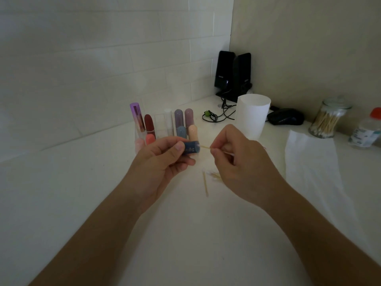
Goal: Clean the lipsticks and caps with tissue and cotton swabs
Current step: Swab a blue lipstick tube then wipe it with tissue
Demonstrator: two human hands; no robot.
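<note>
Fingers of the left hand [165, 159] grip a dark blue cylindrical lipstick cap [191, 149], mouth turned right so the thin wooden cotton swab [206, 147], pinched by the right hand [237, 162], can enter.

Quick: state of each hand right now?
Left hand: grips the dark blue cylindrical lipstick cap.
Right hand: pinches a thin wooden-stick cotton swab.

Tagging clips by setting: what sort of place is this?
Probably a home desk in a room corner: black speakers and a computer mouse at the back, plus a row of lipsticks.
</note>
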